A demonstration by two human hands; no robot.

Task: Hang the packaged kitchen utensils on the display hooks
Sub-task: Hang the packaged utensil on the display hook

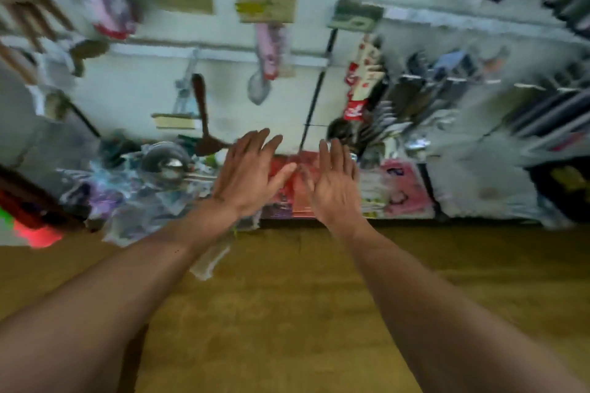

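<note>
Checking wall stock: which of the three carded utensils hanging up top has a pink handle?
The middle carded utensil, pink handle above a grey spoon head; the right carded utensil has a black handle.

No text was legible; motion blur smeared all print. The header card (265,5) on a hung pack showed only yellow and green patches. The red-and-white pack (359,86) bore white script, unreadable. The pink packs (404,190) were likewise unreadable.
</note>
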